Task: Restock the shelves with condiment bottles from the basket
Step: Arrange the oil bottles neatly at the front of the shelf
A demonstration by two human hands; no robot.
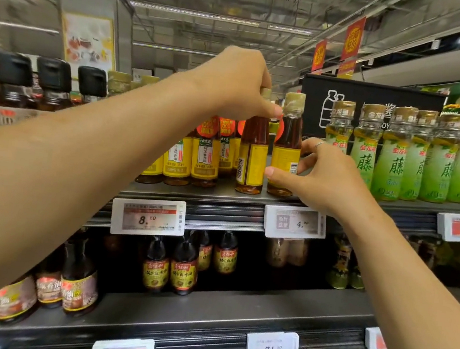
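Two amber sesame-oil bottles with yellow labels stand side by side near the front of the top shelf [220, 198]. My left hand [241, 82] grips the cap and neck of the left bottle [253, 151] from above. My right hand [319, 174] holds the lower body of the right bottle [285, 152], thumb in front and fingers round its right side. Both bottles stand upright on the shelf. Several like bottles [205, 153] stand in rows just to their left. The basket is out of view.
Green-labelled oil bottles [394, 163] fill the shelf to the right, dark black-capped bottles [53, 83] the left. Price tags [148, 217] [294, 223] hang on the shelf edge. The lower shelves hold dark sauce bottles [169, 271], with bare shelf [249, 308] beside them.
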